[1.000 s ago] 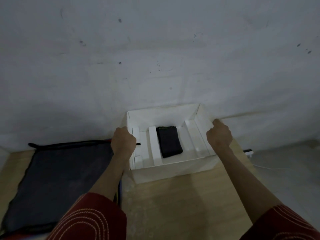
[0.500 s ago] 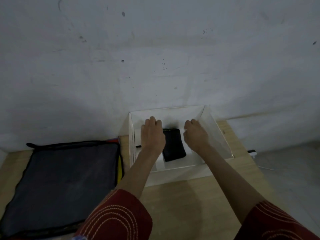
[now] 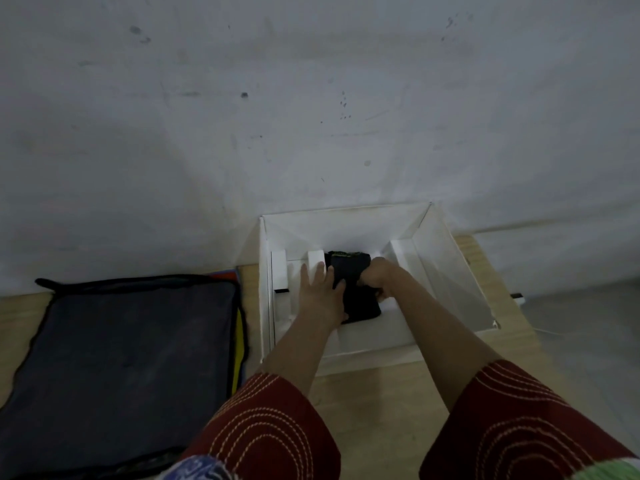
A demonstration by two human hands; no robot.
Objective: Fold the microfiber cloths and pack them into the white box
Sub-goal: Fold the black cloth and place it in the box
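The white box (image 3: 446, 268) stands open against the wall at the back of the wooden table. A folded black cloth (image 3: 358, 299) lies inside it between white dividers. My left hand (image 3: 320, 292) lies flat with spread fingers on the cloth's left edge and the divider beside it. My right hand (image 3: 375, 277) is curled into a grip on the cloth's right side. A large dark unfolded cloth (image 3: 121, 358) is spread flat on the table to the left, on top of other cloths whose yellow and blue edges (image 3: 237, 351) show at its right side.
A grey-white wall (image 3: 311, 116) rises directly behind the box. The light wooden table (image 3: 374, 414) extends in front of the box. A small dark-tipped white item (image 3: 517, 297) sits at the table's right edge, with grey floor beyond.
Both hands left the box's side walls and reached inside. The left hand now presses on the folded cloth and the right hand has closed on it.
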